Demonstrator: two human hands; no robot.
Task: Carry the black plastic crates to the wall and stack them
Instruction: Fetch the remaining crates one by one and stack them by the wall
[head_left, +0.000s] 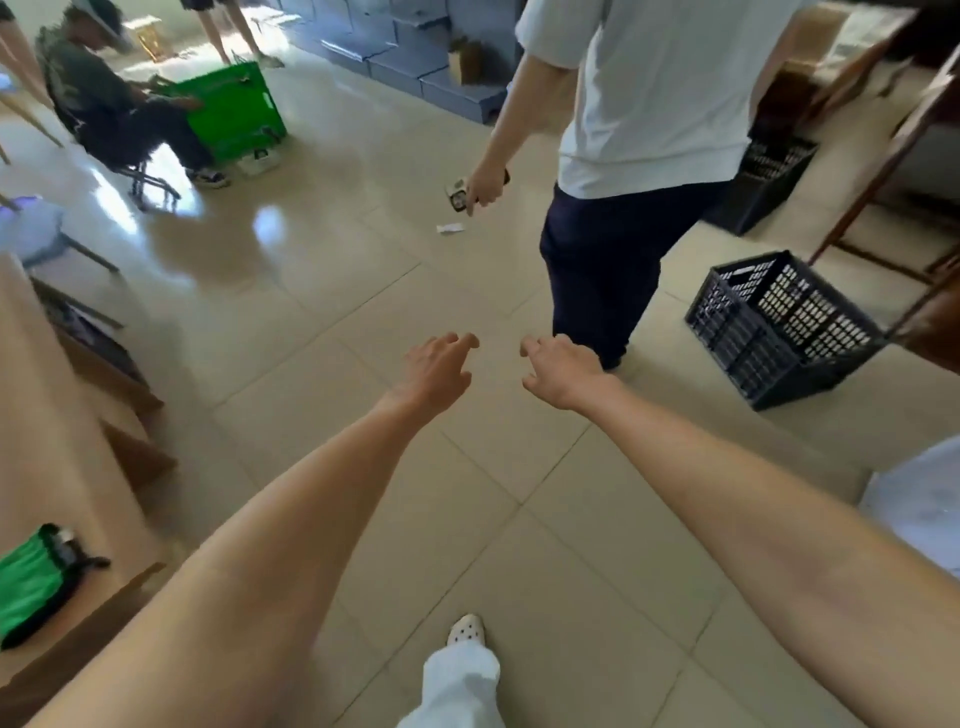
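Both arms reach forward over the tiled floor (322, 291), left hand (439, 364) and right hand (563, 371) loosely spread, empty. Right of them sits the black crate (779, 332); best to step around the bystander (639, 156) and grasp opposite rims.

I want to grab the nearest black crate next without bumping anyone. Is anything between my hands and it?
Partly. A standing person in a light shirt is just beyond the right hand, left of the black crate. Both hands, left hand too, are empty. The tiled floor straight to the crate looks bare.
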